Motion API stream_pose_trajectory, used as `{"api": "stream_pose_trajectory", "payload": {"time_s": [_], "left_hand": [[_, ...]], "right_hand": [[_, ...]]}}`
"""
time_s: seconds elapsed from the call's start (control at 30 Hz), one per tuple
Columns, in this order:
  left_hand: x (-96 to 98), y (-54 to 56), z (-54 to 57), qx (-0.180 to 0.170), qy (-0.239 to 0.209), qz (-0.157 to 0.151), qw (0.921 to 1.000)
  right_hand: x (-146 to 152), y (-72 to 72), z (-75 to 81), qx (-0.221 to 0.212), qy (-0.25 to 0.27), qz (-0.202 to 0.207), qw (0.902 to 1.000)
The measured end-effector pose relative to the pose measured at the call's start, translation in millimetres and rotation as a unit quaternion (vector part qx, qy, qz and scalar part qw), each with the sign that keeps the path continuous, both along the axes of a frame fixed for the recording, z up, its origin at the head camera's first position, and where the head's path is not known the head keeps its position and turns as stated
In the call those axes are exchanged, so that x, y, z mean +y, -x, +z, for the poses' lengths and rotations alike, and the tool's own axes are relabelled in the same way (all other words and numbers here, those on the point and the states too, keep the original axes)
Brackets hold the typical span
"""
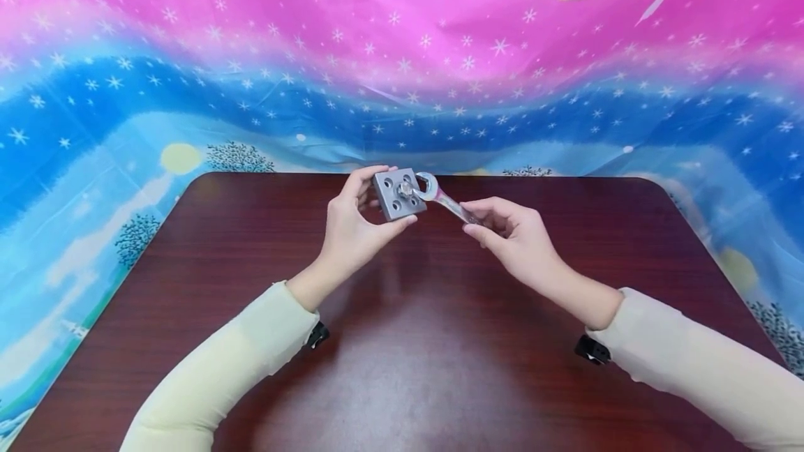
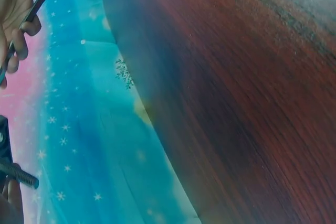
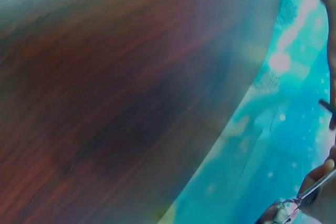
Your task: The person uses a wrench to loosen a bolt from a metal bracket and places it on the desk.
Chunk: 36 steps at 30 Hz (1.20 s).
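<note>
Block (image 1: 392, 194) is being held up over the counter (image 1: 402, 340), a bolt (image 1: 405, 189) sitting in its middle.
Holes are surrounding the bolt head, and a threaded shaft (image 2: 23, 176) is projecting from the block; a wrench (image 1: 444, 202) is bringing its open end right beside the head, contact being unclear. The left hand (image 1: 352, 225) is pinching the block between fingers and thumb, while the right hand (image 1: 524, 236) is pinching the wrench's handle. Beyond, snowflake-patterned cloth (image 1: 402, 54) is hanging.
</note>
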<state>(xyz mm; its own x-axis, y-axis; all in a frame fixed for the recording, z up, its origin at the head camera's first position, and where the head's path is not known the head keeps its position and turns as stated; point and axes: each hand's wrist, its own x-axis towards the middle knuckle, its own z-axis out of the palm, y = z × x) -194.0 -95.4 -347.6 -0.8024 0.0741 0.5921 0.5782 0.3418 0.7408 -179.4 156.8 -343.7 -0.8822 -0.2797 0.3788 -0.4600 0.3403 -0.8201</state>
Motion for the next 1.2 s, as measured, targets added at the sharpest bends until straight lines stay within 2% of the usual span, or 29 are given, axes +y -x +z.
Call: {"api": "stream_pose_trajectory", "payload": {"time_s": [0.23,0.43,0.6,0.77,0.9,1.07,1.2], "left_hand": [[3.2,-0.2,-0.5,0.045,-0.015,0.015,0.9988],[5.2,-2.3,1.3,0.049,-0.025,0.019,0.9983],[7.7,-5.0,2.4,0.050,-0.030,0.001,0.9983],[1.1,-6.6,5.1,0.039,-0.023,-0.040,0.9982],[-6.9,-8.0,9.4,0.012,-0.016,-0.099,0.9949],[-15.3,-9.0,14.7,-0.030,0.014,-0.167,0.9855],[-20.3,-9.1,17.9,-0.062,0.045,-0.212,0.9742]], "right_hand": [[-14,-4.4,-0.5,-0.018,0.034,0.013,0.9992],[-18,-7.3,-1.9,-0.022,0.034,0.021,0.9990],[-19,-8.5,-1.1,-0.019,0.033,0.023,0.9990],[-14,-5.2,4.3,-0.010,0.016,0.023,0.9995],[-7,-1.3,7.5,0.000,-0.003,0.037,0.9993],[3,4.3,8.0,0.020,-0.018,0.073,0.9970],[10,9.6,8.8,0.039,-0.024,0.109,0.9930]]}}
